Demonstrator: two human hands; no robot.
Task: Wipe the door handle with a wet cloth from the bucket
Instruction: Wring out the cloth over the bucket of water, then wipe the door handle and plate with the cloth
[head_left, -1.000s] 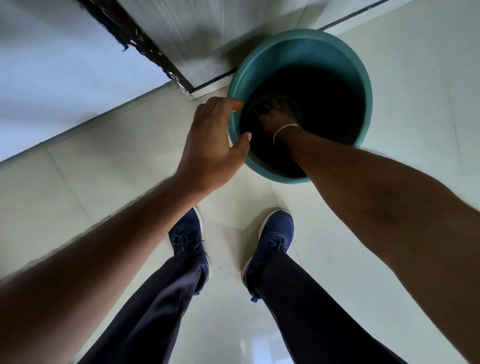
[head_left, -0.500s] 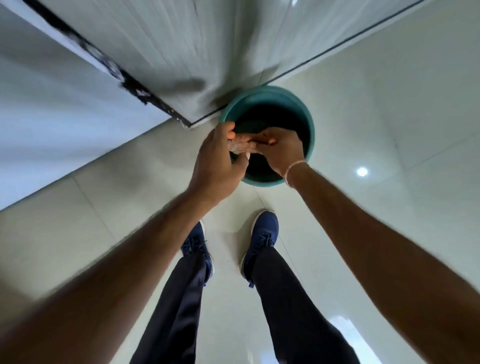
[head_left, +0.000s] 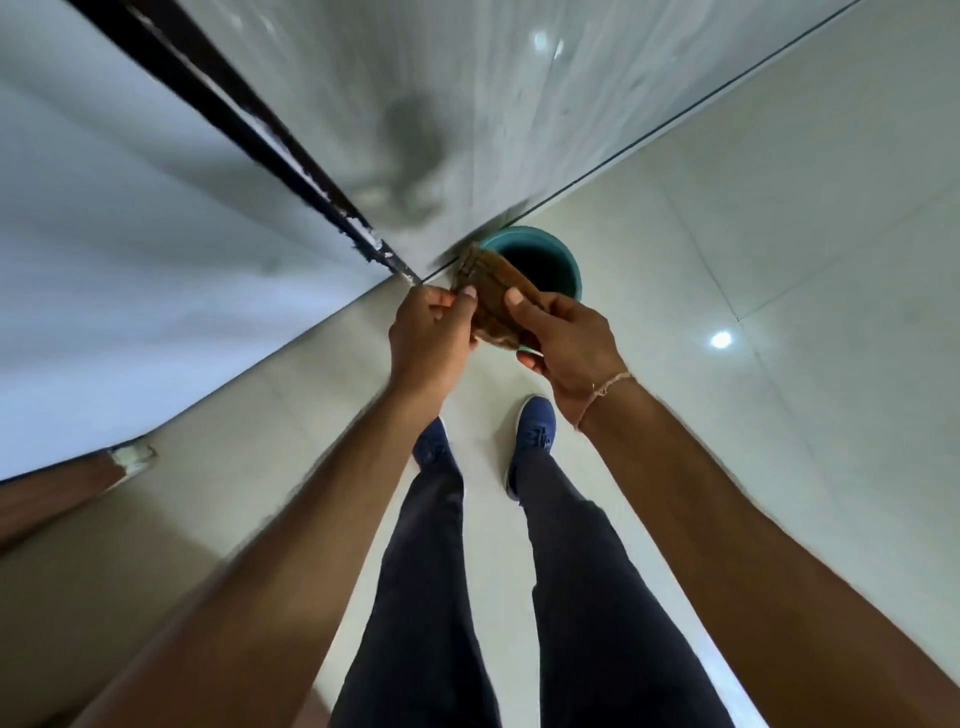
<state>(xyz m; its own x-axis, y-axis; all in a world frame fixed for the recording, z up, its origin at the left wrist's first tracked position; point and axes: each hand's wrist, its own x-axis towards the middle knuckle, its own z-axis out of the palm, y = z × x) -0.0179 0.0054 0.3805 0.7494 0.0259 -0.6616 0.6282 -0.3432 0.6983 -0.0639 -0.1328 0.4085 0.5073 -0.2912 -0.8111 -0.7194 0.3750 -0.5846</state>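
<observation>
A brown cloth (head_left: 493, 299) is held between both hands, high above the floor and in front of the bucket. My left hand (head_left: 428, 338) pinches its left edge with thumb and fingers. My right hand (head_left: 563, 340) grips its right side, thumb on top. The teal bucket (head_left: 563, 265) stands on the floor beyond the hands, against the bottom of a grey door (head_left: 415, 104); its inside looks dark. No door handle is in view.
A dark door frame edge (head_left: 249, 135) runs diagonally beside a pale wall (head_left: 104, 260). My two legs and blue shoes (head_left: 532, 436) stand on glossy light floor tiles (head_left: 779, 260). A brown wooden edge (head_left: 57, 493) shows at the left.
My right hand came up out of the bucket with the cloth and my left hand took hold of it too. The view rose, so the bucket now looks small and far below.
</observation>
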